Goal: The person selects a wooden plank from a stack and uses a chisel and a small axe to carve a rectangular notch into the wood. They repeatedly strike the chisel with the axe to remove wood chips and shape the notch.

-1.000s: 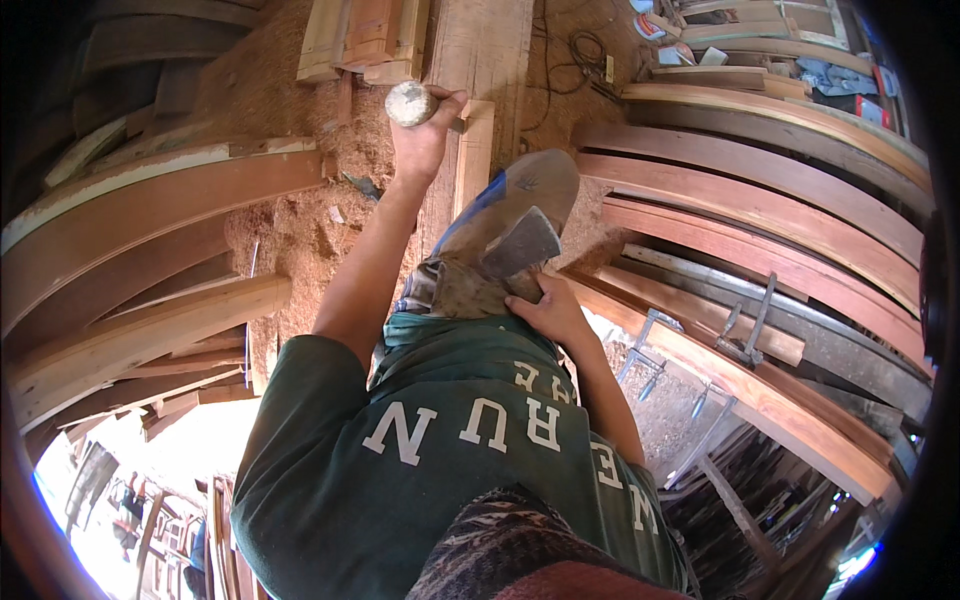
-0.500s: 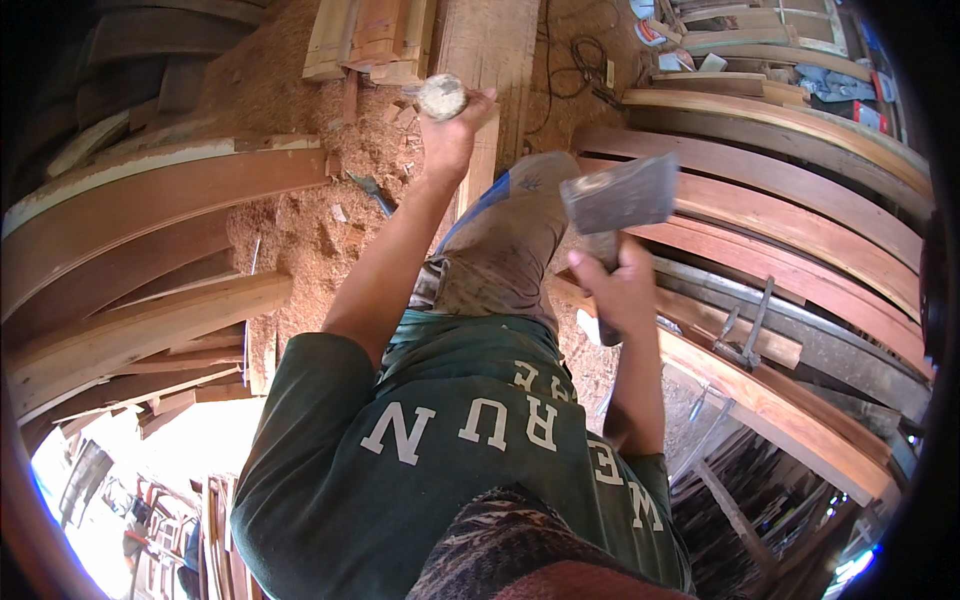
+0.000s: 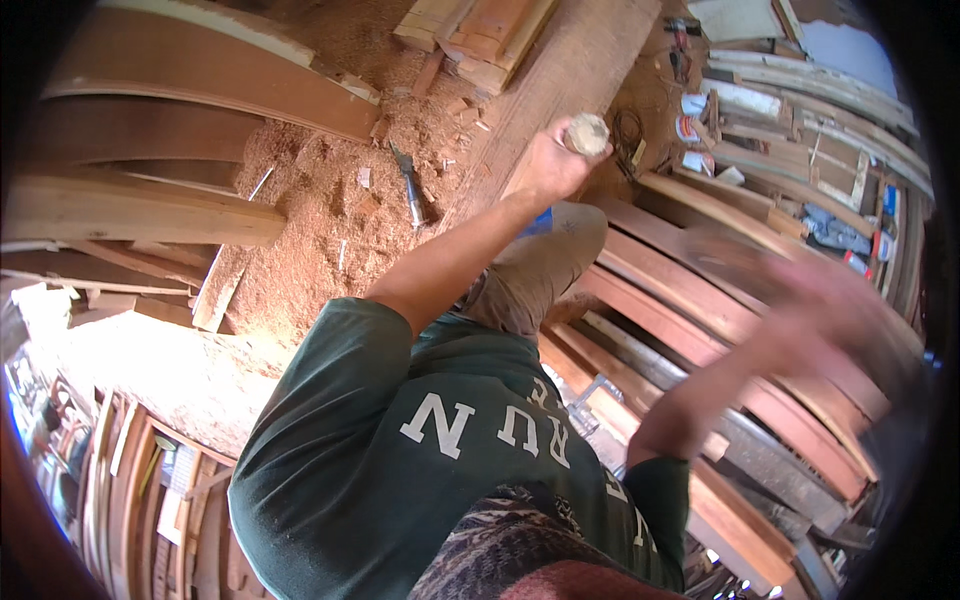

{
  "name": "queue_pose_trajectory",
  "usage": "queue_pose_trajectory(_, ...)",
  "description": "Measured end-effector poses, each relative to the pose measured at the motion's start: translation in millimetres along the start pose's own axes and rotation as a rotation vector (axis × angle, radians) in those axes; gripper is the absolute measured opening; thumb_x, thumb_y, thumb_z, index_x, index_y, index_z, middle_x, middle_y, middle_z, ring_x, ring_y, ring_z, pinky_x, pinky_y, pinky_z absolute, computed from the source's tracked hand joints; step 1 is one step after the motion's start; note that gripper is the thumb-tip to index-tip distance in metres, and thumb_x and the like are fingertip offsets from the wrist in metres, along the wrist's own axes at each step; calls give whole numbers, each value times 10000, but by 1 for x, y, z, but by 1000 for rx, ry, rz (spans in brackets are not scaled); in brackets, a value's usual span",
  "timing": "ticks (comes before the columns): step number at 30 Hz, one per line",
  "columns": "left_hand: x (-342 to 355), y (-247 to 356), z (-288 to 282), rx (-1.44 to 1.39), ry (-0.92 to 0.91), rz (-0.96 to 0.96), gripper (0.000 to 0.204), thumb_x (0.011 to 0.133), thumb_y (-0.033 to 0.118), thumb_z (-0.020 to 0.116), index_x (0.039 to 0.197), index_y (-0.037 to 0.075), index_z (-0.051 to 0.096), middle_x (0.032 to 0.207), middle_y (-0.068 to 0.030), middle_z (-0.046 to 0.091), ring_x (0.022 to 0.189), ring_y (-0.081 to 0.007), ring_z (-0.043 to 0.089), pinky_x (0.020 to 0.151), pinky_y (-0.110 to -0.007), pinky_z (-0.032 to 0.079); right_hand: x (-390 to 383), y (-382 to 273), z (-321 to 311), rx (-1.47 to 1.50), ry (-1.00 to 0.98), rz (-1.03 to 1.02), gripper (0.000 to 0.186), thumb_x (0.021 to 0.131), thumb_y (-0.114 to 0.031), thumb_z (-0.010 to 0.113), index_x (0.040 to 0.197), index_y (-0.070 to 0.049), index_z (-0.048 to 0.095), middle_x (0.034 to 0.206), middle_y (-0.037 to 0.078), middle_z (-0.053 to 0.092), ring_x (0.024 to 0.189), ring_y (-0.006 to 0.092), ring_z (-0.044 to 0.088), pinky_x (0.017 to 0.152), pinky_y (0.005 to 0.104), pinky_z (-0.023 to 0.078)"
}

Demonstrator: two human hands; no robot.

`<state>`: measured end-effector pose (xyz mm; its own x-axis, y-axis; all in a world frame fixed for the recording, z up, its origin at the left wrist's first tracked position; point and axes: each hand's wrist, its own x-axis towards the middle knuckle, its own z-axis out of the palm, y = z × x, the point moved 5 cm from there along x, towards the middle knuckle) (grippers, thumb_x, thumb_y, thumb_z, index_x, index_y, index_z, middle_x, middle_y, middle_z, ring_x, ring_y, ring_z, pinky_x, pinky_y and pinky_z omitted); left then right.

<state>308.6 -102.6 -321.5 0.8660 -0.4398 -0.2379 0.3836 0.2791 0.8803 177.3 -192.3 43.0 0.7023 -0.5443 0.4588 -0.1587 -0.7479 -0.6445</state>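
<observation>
Left hand (image 3: 556, 166) grips wooden handle (image 3: 587, 134); right hand (image 3: 822, 312) blurred.

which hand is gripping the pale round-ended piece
The left hand, the sharper one, seen against the wide plank, with the pale round-ended piece showing at its fist. The right hand, farther right, is too blurred to show what it holds.

At 12 o'clock lies a stack of timber blocks (image 3: 490, 38). A black cable coil (image 3: 629, 140) sits between 1 and 2 o'clock, a bluish cloth (image 3: 828, 228) between 2 and 3. Reddish planks (image 3: 650, 310) run from 3 toward 4. Wooden pieces (image 3: 125, 470) stand near 8, brown planks (image 3: 160, 135) lie near 10, and 1 dark-ended metal tool (image 3: 409, 190) rests on shavings (image 3: 300, 185) at 11.
</observation>
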Motion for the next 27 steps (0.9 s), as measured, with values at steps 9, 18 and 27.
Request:
queue_pose_trajectory(9,-15,23,-9,118,9,68,219,828,98,822,974,14,683,877,-94,743,847,-128,681,769,-327,555,-81,83,151,-407,-693,297,483,980,-256,699,1384,-20,579,1254,177,696,1124,335,676,984,464,526)
queue_pose_trajectory(18,-10,9,-10,63,34,169,222,850,133,838,952,21,676,838,-82,715,795,-152,662,751,-332,545,22,-28,17,179,18,-194,286,934,-167,693,1163,-7,629,880,186,692,765,292,664,719,413,548)
queue_pose_trajectory(27,-2,-66,-41,195,42,305,218,779,90,795,945,29,667,995,-179,660,1021,-398,638,901,-445,521,-114,140,200,-525,-709,200,354,907,-178,671,1215,-24,587,1113,257,695,986,460,680,876,516,549)
